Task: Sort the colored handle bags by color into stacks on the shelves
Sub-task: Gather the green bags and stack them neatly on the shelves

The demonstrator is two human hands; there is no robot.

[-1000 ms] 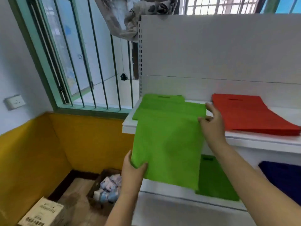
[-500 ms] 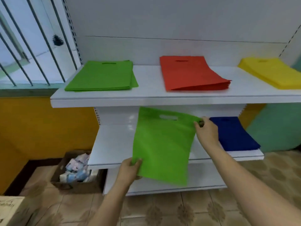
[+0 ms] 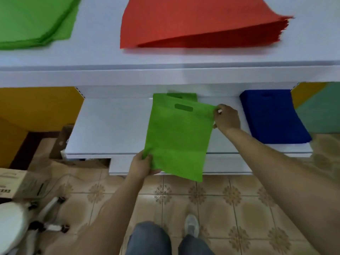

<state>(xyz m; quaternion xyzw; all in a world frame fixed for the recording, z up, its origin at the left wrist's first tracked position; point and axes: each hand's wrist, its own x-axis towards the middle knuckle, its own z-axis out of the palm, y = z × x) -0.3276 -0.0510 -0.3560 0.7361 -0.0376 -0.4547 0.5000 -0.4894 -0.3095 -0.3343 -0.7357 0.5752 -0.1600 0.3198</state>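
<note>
left hand (image 3: 142, 165) pinches the green bag (image 3: 179, 137) at its 7 o'clock corner, right hand (image 3: 227, 117) pinches the 2 o'clock top corner, so the bag stays spread flat, not crumpled. bag hangs over the lower shelf (image 3: 110, 126) front edge, handle slot toward 12. green stack (image 3: 35, 21) sits on the upper shelf at 11 o'clock, red stack (image 3: 198, 23) at 12, blue stack (image 3: 272, 116) at 3. another green bag (image 3: 184, 95) peeks out behind. likely headed to the green stack.
</note>
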